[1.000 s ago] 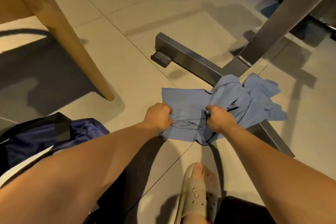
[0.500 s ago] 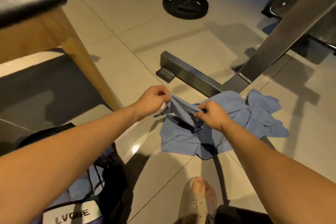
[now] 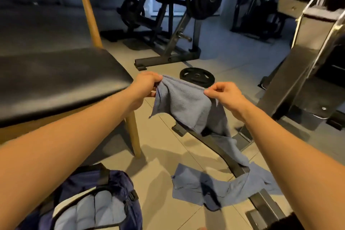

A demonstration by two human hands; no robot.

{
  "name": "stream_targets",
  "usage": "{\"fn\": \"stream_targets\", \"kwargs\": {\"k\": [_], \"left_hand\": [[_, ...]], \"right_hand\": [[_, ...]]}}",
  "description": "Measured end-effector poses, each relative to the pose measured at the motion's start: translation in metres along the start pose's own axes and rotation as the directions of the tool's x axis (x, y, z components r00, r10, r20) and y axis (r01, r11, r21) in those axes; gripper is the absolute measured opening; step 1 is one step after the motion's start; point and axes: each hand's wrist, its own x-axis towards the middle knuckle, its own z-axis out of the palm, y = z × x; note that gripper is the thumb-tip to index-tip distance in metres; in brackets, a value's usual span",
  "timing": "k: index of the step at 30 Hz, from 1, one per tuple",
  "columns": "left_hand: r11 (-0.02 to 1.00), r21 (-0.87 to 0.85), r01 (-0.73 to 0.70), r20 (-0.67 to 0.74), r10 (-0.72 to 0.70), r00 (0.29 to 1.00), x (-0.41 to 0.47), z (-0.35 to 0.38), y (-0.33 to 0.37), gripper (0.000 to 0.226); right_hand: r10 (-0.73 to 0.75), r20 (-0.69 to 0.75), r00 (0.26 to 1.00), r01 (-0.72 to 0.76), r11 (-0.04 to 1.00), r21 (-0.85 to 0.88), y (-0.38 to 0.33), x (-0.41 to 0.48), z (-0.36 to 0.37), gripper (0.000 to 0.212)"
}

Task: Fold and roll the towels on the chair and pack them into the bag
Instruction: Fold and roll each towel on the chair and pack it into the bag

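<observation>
A light blue towel (image 3: 184,104) hangs in the air in front of me. My left hand (image 3: 146,85) pinches its upper left corner and my right hand (image 3: 224,93) pinches its top edge further right. The towel trails down to the floor, where more blue towel cloth (image 3: 222,190) lies crumpled over a metal bench foot. The chair (image 3: 61,78) with a black seat and wooden legs stands at the left, its seat bare. A navy bag (image 3: 100,201) lies open at the bottom left with light blue rolls inside.
A metal bench frame (image 3: 306,73) rises at the right and its floor bar (image 3: 224,151) runs under the towel. A black weight plate (image 3: 196,76) lies on the tiled floor behind the towel. Weight racks and machines (image 3: 186,15) fill the back of the room.
Both hands have lifted the towel from the floor to about chair-seat height and spread apart along its top edge. The view has tilted up, showing the chair seat and the gym behind.
</observation>
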Motion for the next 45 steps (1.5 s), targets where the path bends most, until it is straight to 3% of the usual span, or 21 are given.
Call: {"fn": "stream_targets", "kwargs": {"k": [5,7,9,12,19,24,26,29,31,33,37,41,43,45], "left_hand": [[0.995,-0.081,-0.05,-0.131,0.039,0.991,-0.023,-0.065,0.071,0.016],[0.997,-0.031,-0.073,-0.211,0.065,0.975,-0.031,-0.097,0.094,0.008],[0.997,0.028,-0.066,-0.289,0.072,0.955,-0.041,-0.132,0.115,0.018],[0.997,0.056,-0.052,-0.308,0.067,0.949,-0.062,-0.182,0.137,0.02],[0.962,0.248,-0.117,-0.408,0.213,0.888,-0.087,-0.273,0.164,0.015],[0.942,0.311,-0.129,-0.504,0.278,0.818,-0.077,-0.326,0.176,0.01],[0.943,0.266,-0.199,-0.526,0.315,0.79,-0.074,-0.344,0.186,0.008],[0.891,0.26,-0.372,-0.539,0.453,0.71,-0.076,-0.359,0.199,0.008],[0.856,0.316,-0.409,-0.544,0.517,0.661,-0.079,-0.368,0.197,0.015],[0.858,0.41,-0.309,-0.551,0.503,0.665,-0.081,-0.379,0.178,0.015],[0.847,0.531,0.032,-0.531,0.302,0.792,-0.079,-0.393,0.098,0.008],[0.659,0.708,0.252,-0.372,0.046,0.927,-0.08,-0.397,0.027,0.012],[0.574,0.763,0.297,-0.29,-0.107,0.951,-0.079,-0.4,0.012,0.021],[0.532,0.781,0.326,-0.277,-0.172,0.945,-0.072,-0.405,0.006,0.032]], "right_hand": [[-0.056,0.021,0.998,0.051,0.982,0.183,-0.089,-0.005,0.012,0.021],[-0.065,0.105,0.992,0.034,0.962,0.272,-0.119,-0.008,0.021,0.024],[-0.103,0.218,0.97,0.021,0.937,0.349,-0.144,-0.006,0.029,0.023],[-0.16,0.306,0.939,0.06,0.948,0.312,-0.185,-0.003,0.044,0.018],[-0.228,0.059,0.972,0.211,0.955,0.21,-0.3,0.019,0.102,0.007],[-0.321,-0.053,0.946,0.324,0.924,0.202,-0.37,0.055,0.135,0.019],[-0.395,-0.131,0.909,0.415,0.881,0.228,-0.397,0.067,0.144,0.019],[-0.527,-0.324,0.785,0.603,0.769,0.21,-0.432,0.07,0.156,0.014],[-0.592,-0.371,0.716,0.679,0.714,0.171,-0.439,0.07,0.172,0.013],[-0.624,-0.31,0.718,0.68,0.723,0.121,-0.426,0.076,0.2,0.014],[-0.567,0.004,0.824,0.567,0.824,0.004,-0.359,0.089,0.268,0.011],[-0.424,0.227,0.877,0.444,0.895,-0.043,-0.291,0.089,0.32,0.01],[-0.363,0.333,0.87,0.393,0.919,-0.024,-0.268,0.087,0.332,0.01],[-0.336,0.481,0.81,0.403,0.914,-0.039,-0.254,0.082,0.336,0.014]]}}
